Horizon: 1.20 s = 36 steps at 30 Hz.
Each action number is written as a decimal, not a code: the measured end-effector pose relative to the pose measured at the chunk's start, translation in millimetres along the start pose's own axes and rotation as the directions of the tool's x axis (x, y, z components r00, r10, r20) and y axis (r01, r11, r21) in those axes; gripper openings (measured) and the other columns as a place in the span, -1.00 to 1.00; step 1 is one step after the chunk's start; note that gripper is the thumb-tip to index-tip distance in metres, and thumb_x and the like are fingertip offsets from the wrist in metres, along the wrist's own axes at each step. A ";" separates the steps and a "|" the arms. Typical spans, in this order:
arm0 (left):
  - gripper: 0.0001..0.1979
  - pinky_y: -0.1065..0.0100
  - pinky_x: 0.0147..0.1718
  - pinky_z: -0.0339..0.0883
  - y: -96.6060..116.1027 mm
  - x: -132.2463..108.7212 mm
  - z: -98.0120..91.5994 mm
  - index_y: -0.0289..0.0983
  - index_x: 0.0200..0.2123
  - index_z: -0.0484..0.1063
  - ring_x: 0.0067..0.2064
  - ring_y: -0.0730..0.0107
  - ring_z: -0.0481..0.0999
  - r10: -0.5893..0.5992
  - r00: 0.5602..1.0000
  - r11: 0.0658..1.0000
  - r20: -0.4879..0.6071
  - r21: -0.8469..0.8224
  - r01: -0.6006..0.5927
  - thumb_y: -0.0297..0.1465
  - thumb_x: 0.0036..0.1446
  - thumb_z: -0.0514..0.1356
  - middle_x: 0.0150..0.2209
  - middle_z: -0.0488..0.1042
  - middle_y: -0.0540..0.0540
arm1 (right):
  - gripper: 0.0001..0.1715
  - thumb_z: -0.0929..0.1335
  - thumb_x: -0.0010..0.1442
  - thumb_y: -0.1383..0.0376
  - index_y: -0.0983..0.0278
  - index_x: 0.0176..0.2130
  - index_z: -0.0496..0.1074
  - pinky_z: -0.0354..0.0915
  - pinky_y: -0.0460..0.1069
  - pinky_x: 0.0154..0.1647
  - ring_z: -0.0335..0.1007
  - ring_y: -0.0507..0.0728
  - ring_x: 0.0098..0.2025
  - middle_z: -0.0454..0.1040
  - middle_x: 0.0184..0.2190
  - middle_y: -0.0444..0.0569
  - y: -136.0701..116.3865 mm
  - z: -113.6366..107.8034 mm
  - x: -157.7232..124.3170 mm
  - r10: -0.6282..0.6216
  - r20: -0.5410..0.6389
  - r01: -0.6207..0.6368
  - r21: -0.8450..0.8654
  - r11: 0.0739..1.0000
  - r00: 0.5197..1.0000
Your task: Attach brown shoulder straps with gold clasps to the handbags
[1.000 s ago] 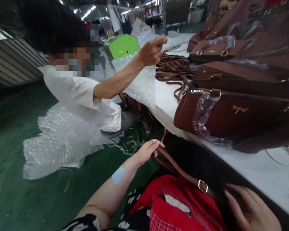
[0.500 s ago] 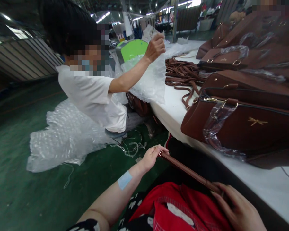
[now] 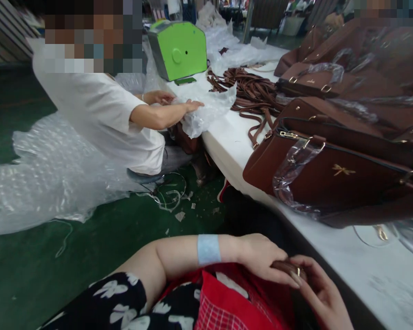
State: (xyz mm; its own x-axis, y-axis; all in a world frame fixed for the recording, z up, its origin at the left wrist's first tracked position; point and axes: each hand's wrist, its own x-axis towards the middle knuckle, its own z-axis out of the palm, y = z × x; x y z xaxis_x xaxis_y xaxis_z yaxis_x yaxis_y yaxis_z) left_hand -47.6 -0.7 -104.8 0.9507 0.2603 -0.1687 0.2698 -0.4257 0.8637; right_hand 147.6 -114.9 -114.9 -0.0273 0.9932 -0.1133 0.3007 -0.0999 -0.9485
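A brown leather strap (image 3: 285,266), bunched into a short bundle with a gold metal fitting showing, is between my two hands above my lap. My left hand (image 3: 261,256) is closed around its left part, a light blue patch on the forearm behind it. At the other end my right hand (image 3: 325,291) pinches the strap beside the fitting, thumb and fingers close to my left fingertips. Part of the strap is hidden by the fingers. Nearest on the table is a brown handbag (image 3: 313,169) with a gold dragonfly emblem and plastic-wrapped handles.
More brown bags (image 3: 344,82) stand behind it on the white table (image 3: 223,146), beside a pile of brown straps (image 3: 248,89). A green machine (image 3: 182,48) sits farther back. To the left, a seated co-worker (image 3: 99,114) handles plastic wrap near bubble wrap (image 3: 65,165) on the floor.
My left hand has moved right to meet my right hand, and the strap that was stretched between them is now bunched. The co-worker's raised hand has come down to the plastic.
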 end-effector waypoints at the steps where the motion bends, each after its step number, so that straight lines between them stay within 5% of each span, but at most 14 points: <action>1: -0.52 0.28 -0.30 0.35 -2.6 6.0 0.4 -0.26 -0.31 0.48 -0.39 0.33 0.45 0.000 0.989 0.986 0.146 -0.165 0.024 0.05 0.21 0.08 -0.47 0.43 -0.03 | -0.72 0.39 0.18 0.11 0.17 -0.12 0.44 0.43 -0.12 -0.21 0.48 0.13 -0.21 0.50 -0.25 -0.04 -2.3 -1.4 -2.0 0.024 -0.003 -0.024 0.033 0.999 1.000; 3: -0.50 0.37 -0.43 0.29 -11.4 12.6 0.7 -0.25 -0.38 0.46 -0.51 0.44 0.35 0.103 0.918 0.847 0.383 -0.518 0.121 0.05 0.24 0.04 -0.58 0.30 0.04 | -0.74 0.40 0.17 0.11 0.18 -0.18 0.44 0.41 -0.12 -0.28 0.43 0.12 -0.27 0.46 -0.30 -0.06 -8.0 -2.0 -4.3 0.074 0.015 -0.074 0.063 0.995 0.997; 5: -0.53 0.40 -0.51 0.26 -22.1 13.5 1.1 -0.26 -0.41 0.46 -0.54 0.47 0.31 0.220 0.838 0.634 0.499 -0.727 0.266 0.04 0.21 0.11 -0.59 0.28 0.05 | -0.74 0.40 0.16 0.08 0.19 -0.22 0.44 0.38 -0.11 -0.32 0.40 0.11 -0.30 0.44 -0.33 -0.06 -14.2 0.8 -4.5 0.119 0.062 -0.124 0.072 0.990 0.991; 7: -0.58 0.40 -0.50 0.30 -32.9 10.4 1.2 -0.27 -0.41 0.47 -0.52 0.46 0.36 0.240 0.801 0.492 0.548 -0.780 0.386 0.00 0.12 0.24 -0.56 0.35 0.02 | -0.72 0.40 0.16 0.05 0.20 -0.24 0.45 0.35 -0.11 -0.35 0.38 0.11 -0.31 0.44 -0.35 -0.05 -18.0 5.1 -3.1 0.158 0.066 -0.162 0.060 0.985 0.985; 10: -0.63 0.34 -0.38 0.41 -48.6 -1.3 -1.9 -0.29 -0.42 0.50 -0.42 0.38 0.48 0.213 0.794 0.421 0.570 -0.787 0.452 -0.06 0.04 0.32 -0.49 0.45 -0.03 | -0.68 0.43 0.12 0.03 0.20 -0.24 0.46 0.31 -0.11 -0.41 0.36 0.10 -0.34 0.47 -0.35 -0.05 -12.7 6.3 0.5 0.191 0.031 -0.191 -0.008 0.982 0.981; 17: -0.57 0.27 -0.14 0.41 -76.1 -49.6 -24.6 -0.32 -0.47 0.50 -0.29 0.29 0.54 0.123 0.854 0.468 0.505 -0.789 0.399 -0.02 -0.03 0.36 -0.42 0.52 -0.07 | -0.64 0.46 0.04 0.01 0.22 -0.28 0.51 0.35 -0.11 -0.47 0.40 0.10 -0.43 0.50 -0.44 -0.05 14.3 -14.8 9.5 0.144 0.115 -0.119 -0.201 0.972 0.983; 26: -0.53 0.32 -0.26 0.36 -87.1 -91.3 -45.1 -0.29 -0.46 0.48 -0.33 0.32 0.51 -0.051 0.906 0.534 0.420 -0.755 0.380 0.04 -0.04 0.34 -0.43 0.50 -0.07 | -0.59 0.44 0.03 -0.05 0.21 -0.31 0.48 0.36 -0.12 -0.47 0.36 0.10 -0.42 0.45 -0.46 -0.08 16.7 -33.5 4.6 0.193 -0.014 -0.191 -0.241 0.952 0.981; 30: -0.47 0.42 -0.49 0.22 -88.4 -98.4 -47.5 -0.30 -0.43 0.49 -0.47 0.45 0.37 -0.170 0.906 0.569 0.388 -0.712 0.412 0.11 -0.04 0.29 -0.51 0.43 -0.03 | -0.57 0.45 0.01 -0.05 0.20 -0.26 0.49 0.40 -0.13 -0.42 0.43 0.12 -0.40 0.50 -0.43 -0.06 20.2 -39.1 5.8 0.208 -0.023 -0.208 -0.222 0.953 0.978; 33: -0.46 0.47 -0.58 0.01 -78.7 -107.3 -57.4 -0.30 -0.39 0.50 -0.55 0.57 0.15 -0.287 0.925 0.644 0.250 -0.664 0.380 0.12 0.00 0.26 -0.54 0.35 0.03 | -0.53 0.50 -0.06 -0.02 0.20 -0.22 0.52 0.47 -0.10 -0.28 0.53 0.18 -0.31 0.58 -0.36 -0.02 5.8 -45.5 5.8 0.236 0.098 -0.209 -0.231 0.950 0.967; 36: -0.48 0.48 -0.55 0.00 -53.7 -121.1 -88.8 -0.32 -0.35 0.52 -0.52 0.57 0.15 -0.299 0.953 0.787 0.041 -0.555 0.270 0.08 0.06 0.24 -0.55 0.31 0.04 | -0.55 0.50 -0.05 0.01 0.19 -0.20 0.57 0.50 -0.05 -0.19 0.58 0.25 -0.20 0.63 -0.25 0.02 -26.8 -70.5 1.2 0.248 0.222 -0.172 -0.312 0.934 0.943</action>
State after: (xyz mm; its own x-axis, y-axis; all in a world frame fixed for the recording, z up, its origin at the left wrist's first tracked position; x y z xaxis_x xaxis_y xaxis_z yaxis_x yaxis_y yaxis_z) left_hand -190.7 67.5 -88.5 0.8319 0.3402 -0.4385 0.3845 0.2164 0.8974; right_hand 206.7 -106.8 -68.7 -0.1632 0.8985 -0.4075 0.5831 -0.2453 -0.7745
